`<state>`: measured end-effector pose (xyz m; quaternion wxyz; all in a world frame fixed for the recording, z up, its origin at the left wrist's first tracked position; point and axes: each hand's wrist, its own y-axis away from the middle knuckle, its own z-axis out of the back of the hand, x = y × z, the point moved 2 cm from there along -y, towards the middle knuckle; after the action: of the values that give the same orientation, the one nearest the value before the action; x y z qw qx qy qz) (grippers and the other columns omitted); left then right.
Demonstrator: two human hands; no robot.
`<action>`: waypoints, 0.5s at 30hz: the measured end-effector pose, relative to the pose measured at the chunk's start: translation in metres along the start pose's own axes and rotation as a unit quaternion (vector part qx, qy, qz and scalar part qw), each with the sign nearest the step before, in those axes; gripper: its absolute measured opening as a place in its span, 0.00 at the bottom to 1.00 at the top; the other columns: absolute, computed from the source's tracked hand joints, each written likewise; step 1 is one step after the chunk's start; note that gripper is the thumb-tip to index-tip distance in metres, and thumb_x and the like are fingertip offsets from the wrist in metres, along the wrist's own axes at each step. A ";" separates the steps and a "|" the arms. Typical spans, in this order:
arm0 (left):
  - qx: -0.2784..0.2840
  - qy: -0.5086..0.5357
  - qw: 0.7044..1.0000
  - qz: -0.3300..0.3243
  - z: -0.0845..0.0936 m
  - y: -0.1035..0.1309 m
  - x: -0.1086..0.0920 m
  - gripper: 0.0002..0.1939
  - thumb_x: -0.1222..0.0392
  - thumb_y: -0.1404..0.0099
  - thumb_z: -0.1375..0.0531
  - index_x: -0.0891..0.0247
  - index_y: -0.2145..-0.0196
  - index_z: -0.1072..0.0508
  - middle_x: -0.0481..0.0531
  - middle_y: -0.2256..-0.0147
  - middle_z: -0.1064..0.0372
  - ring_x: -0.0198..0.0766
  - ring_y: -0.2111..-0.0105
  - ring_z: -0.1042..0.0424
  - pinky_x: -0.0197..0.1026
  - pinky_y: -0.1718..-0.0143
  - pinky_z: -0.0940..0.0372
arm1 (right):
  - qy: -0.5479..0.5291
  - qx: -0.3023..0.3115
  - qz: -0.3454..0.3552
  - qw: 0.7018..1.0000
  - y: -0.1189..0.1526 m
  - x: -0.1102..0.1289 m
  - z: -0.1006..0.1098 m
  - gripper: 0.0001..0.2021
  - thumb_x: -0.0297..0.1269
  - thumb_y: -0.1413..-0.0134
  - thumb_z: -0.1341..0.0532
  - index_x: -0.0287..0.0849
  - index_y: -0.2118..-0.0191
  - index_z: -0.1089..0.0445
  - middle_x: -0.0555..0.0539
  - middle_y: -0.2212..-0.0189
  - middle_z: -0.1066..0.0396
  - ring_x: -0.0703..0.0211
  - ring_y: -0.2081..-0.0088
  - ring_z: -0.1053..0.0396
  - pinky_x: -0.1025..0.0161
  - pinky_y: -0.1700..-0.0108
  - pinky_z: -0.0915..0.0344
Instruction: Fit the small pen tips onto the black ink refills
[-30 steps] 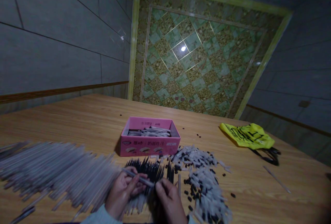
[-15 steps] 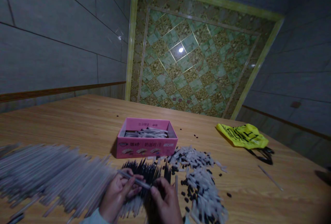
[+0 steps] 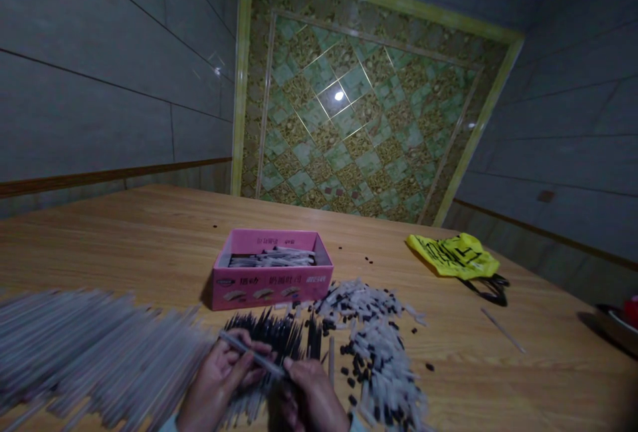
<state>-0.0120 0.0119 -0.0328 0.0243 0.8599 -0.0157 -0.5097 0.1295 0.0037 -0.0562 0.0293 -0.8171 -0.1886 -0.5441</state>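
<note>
A slim translucent pen tube (image 3: 254, 355) slants between my two hands. My left hand (image 3: 216, 375) has its fingers wrapped round the tube's upper left part. At its lower right end, my right hand (image 3: 314, 392) pinches it between thumb and fingers; the fingertips there are dark and blurred. Behind and beneath the hands lies a row of dark, pointed refills (image 3: 269, 332). A large pile of clear tubes (image 3: 114, 359) spreads to the left. Right of my right hand are small white caps (image 3: 391, 369) mixed with black plugs (image 3: 351, 382).
A pink box (image 3: 272, 286) holding pens stands beyond the hands on the wooden table (image 3: 164, 232). A yellow bag (image 3: 453, 256) with black straps lies at the right, near a single tube (image 3: 503, 330). A dark dish (image 3: 618, 325) shows at the right edge.
The view has shifted, moving the box and bag slightly left in the picture. My right hand has turned, its thumb now lying nearer the tube's end. Both hands still hold the tube.
</note>
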 end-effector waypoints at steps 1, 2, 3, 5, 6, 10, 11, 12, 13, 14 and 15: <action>-0.002 0.002 1.000 -0.003 0.000 0.000 -0.001 0.20 0.58 0.55 0.33 0.59 0.69 0.40 0.52 0.73 0.24 0.45 0.69 0.25 0.43 0.67 0.30 | -0.010 0.004 -0.009 1.000 0.000 0.001 0.000 0.27 0.63 0.63 0.42 0.41 0.88 0.44 0.57 0.96 0.49 0.73 0.95 0.53 0.74 0.93 0.59; -0.001 0.003 1.000 0.000 0.000 0.000 -0.001 0.20 0.58 0.56 0.33 0.60 0.69 0.40 0.52 0.73 0.24 0.46 0.68 0.25 0.43 0.67 0.30 | -0.008 -0.001 -0.012 1.000 0.001 0.001 0.000 0.28 0.63 0.63 0.43 0.41 0.88 0.44 0.57 0.96 0.48 0.73 0.95 0.53 0.74 0.93 0.58; -0.001 0.006 1.000 0.007 0.001 0.000 -0.002 0.21 0.58 0.56 0.32 0.60 0.69 0.39 0.53 0.73 0.24 0.46 0.68 0.25 0.44 0.66 0.30 | 0.006 -0.017 -0.006 1.000 0.000 0.001 0.001 0.28 0.64 0.61 0.44 0.41 0.86 0.43 0.57 0.95 0.47 0.73 0.95 0.52 0.74 0.93 0.58; -0.007 0.014 1.000 0.026 0.003 -0.003 -0.002 0.22 0.58 0.57 0.32 0.60 0.68 0.39 0.53 0.73 0.24 0.48 0.66 0.25 0.44 0.66 0.30 | 0.055 -0.058 0.029 0.996 0.000 0.001 0.003 0.26 0.63 0.59 0.45 0.40 0.79 0.40 0.56 0.92 0.42 0.71 0.93 0.48 0.75 0.92 0.56; -0.017 0.019 0.999 0.028 0.004 -0.004 -0.002 0.22 0.59 0.58 0.31 0.60 0.68 0.39 0.53 0.73 0.24 0.48 0.66 0.25 0.44 0.66 0.30 | 0.079 -0.076 0.059 0.992 -0.001 0.001 0.004 0.25 0.62 0.60 0.43 0.40 0.75 0.40 0.56 0.90 0.40 0.71 0.92 0.46 0.75 0.91 0.53; -0.065 0.030 0.997 0.003 0.003 -0.004 -0.002 0.24 0.59 0.60 0.31 0.61 0.69 0.39 0.52 0.74 0.24 0.49 0.67 0.24 0.43 0.68 0.30 | 0.165 -0.129 0.185 0.960 0.001 0.004 0.007 0.19 0.51 0.63 0.35 0.42 0.71 0.37 0.54 0.81 0.37 0.66 0.80 0.38 0.71 0.81 0.43; -0.070 0.028 0.997 0.000 0.002 -0.003 -0.002 0.24 0.58 0.60 0.31 0.60 0.69 0.39 0.52 0.75 0.24 0.49 0.68 0.24 0.42 0.69 0.30 | 0.186 -0.137 0.205 0.951 0.002 0.004 0.008 0.16 0.48 0.61 0.35 0.41 0.72 0.36 0.53 0.79 0.37 0.65 0.77 0.38 0.71 0.78 0.42; -0.070 0.026 0.997 0.002 0.001 -0.002 -0.001 0.23 0.58 0.60 0.31 0.60 0.69 0.39 0.52 0.74 0.24 0.48 0.68 0.24 0.41 0.69 0.30 | 0.207 -0.140 0.218 0.944 0.003 0.005 0.010 0.14 0.47 0.60 0.36 0.41 0.72 0.35 0.53 0.78 0.36 0.64 0.75 0.38 0.70 0.76 0.41; -0.067 0.024 0.997 0.005 0.000 -0.001 -0.001 0.23 0.58 0.59 0.31 0.60 0.69 0.39 0.52 0.74 0.24 0.48 0.68 0.24 0.41 0.69 0.30 | 0.222 -0.141 0.227 0.938 0.004 0.005 0.011 0.13 0.45 0.58 0.36 0.41 0.73 0.34 0.52 0.78 0.37 0.63 0.74 0.38 0.70 0.75 0.42; -0.062 0.022 0.998 0.007 0.000 -0.001 -0.001 0.23 0.57 0.59 0.31 0.60 0.69 0.40 0.52 0.74 0.24 0.47 0.67 0.24 0.41 0.68 0.30 | 0.230 -0.138 0.233 0.935 0.004 0.005 0.011 0.13 0.45 0.57 0.37 0.40 0.73 0.34 0.52 0.78 0.37 0.63 0.74 0.38 0.70 0.75 0.42; -0.056 0.022 0.998 0.009 -0.001 0.000 -0.001 0.23 0.57 0.58 0.31 0.60 0.69 0.40 0.52 0.74 0.24 0.47 0.67 0.24 0.41 0.68 0.30 | 0.231 -0.134 0.234 0.935 0.004 0.005 0.012 0.13 0.46 0.56 0.38 0.40 0.74 0.34 0.53 0.79 0.38 0.64 0.75 0.39 0.70 0.75 0.43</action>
<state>-0.0119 0.0123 -0.0314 0.0776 0.8680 0.0056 -0.4905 0.1430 0.0040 -0.0559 0.0883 -0.6861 0.0948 -0.7159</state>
